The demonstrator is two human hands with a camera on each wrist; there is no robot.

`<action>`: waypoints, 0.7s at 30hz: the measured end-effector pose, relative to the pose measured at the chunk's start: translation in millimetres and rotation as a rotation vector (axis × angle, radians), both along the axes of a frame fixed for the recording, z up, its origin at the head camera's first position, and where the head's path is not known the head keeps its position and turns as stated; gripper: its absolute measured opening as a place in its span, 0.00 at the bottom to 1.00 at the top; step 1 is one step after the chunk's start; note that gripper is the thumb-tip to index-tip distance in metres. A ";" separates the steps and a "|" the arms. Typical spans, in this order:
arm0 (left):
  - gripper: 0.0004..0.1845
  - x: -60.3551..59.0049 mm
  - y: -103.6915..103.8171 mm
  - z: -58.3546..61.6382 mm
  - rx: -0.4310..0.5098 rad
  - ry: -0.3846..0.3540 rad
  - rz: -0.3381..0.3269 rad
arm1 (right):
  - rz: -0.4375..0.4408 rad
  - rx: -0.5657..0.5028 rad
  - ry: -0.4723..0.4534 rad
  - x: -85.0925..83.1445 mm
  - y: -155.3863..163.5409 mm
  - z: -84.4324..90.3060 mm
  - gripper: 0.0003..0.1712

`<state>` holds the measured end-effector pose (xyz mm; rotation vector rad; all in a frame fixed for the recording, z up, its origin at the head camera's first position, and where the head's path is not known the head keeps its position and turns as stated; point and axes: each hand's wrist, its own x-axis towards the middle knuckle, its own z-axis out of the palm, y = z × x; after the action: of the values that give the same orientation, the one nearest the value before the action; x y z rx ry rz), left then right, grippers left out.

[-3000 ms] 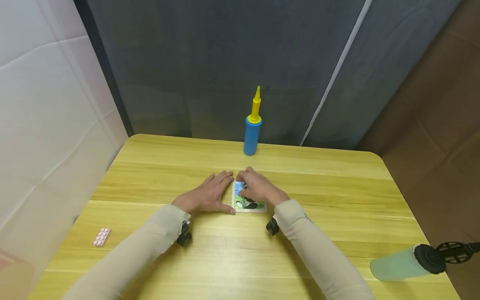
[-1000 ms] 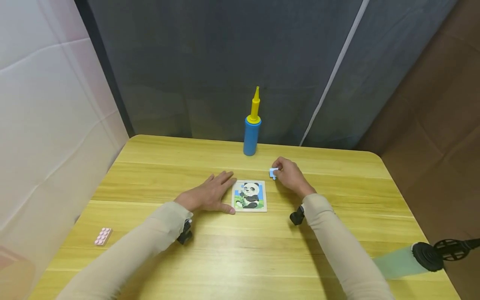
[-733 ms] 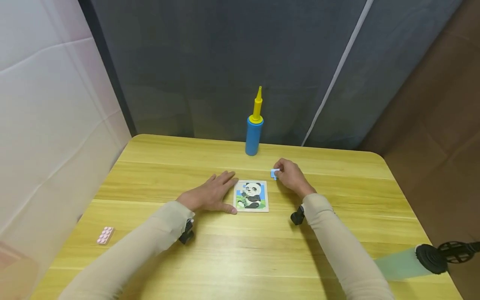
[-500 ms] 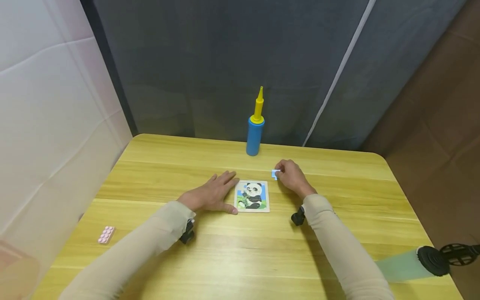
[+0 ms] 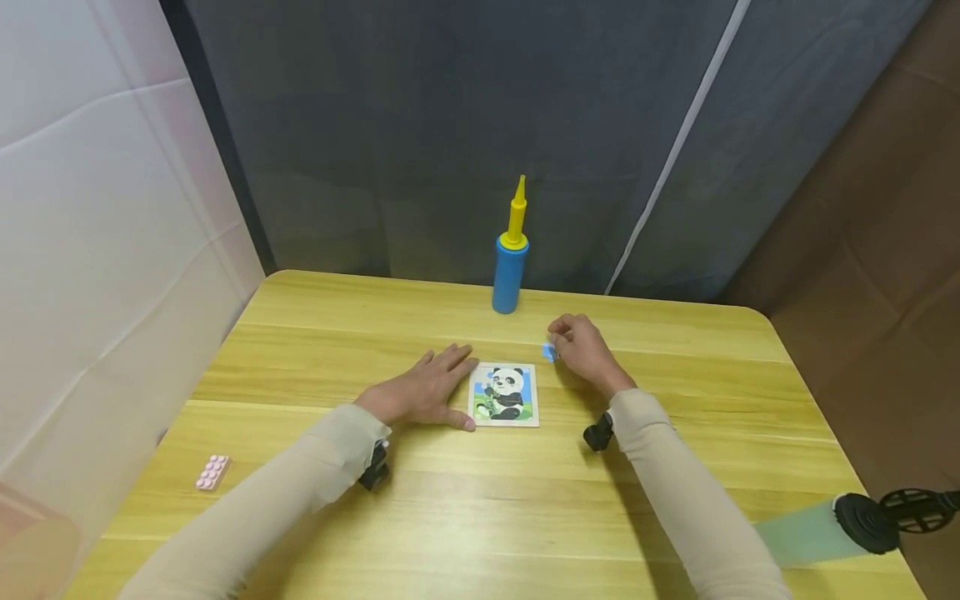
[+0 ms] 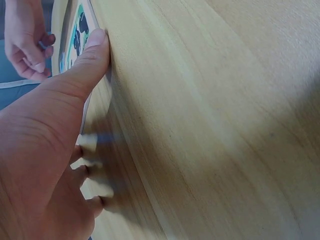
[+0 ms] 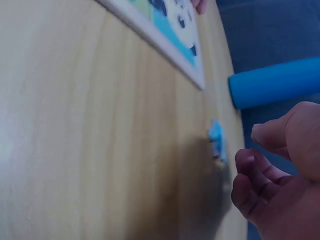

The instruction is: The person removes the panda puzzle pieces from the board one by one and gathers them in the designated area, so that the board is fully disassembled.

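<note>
A panda jigsaw puzzle [image 5: 504, 394] in a pale square frame lies mid-table. My left hand [image 5: 429, 390] lies spread beside it, its thumb and fingers at the frame's left edge. To the right of the puzzle is a small blue jigsaw piece [image 5: 550, 352]. My right hand [image 5: 583, 346] hovers just beside this piece with loosely bent fingers. In the right wrist view, a gap separates the blurred piece [image 7: 216, 141] from the fingertips, and thumb and fingers stand apart with nothing between them. Whether the piece touches the table is unclear.
A blue pump with a yellow nozzle [image 5: 510, 275] stands upright near the back edge. On the left lies a pink toy brick [image 5: 213, 472]. A pale green bottle with a black lid [image 5: 817, 533] lies at the front right, partly behind the right sleeve.
My right hand has moved from over the puzzle to its right with the blue piece, then its fingers have parted and let the piece go. The left hand has stayed at the frame.
</note>
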<state>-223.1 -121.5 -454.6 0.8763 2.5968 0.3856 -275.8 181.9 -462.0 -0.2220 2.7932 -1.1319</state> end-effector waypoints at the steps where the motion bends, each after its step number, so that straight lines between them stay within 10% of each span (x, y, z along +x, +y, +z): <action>1: 0.61 0.0 -0.1 -0.3 0.000 0.002 -0.002 | 0.003 -0.005 0.000 0.9 -0.8 2.6 0.17; 21: 0.60 -1.7 -0.1 -4.5 0.024 0.005 -0.003 | 0.236 0.164 0.056 33.5 -34.6 4.3 0.13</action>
<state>-224.8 -121.7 -459.1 0.8902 2.5996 0.4145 -242.2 147.4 -457.8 -0.5570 2.7948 -0.8515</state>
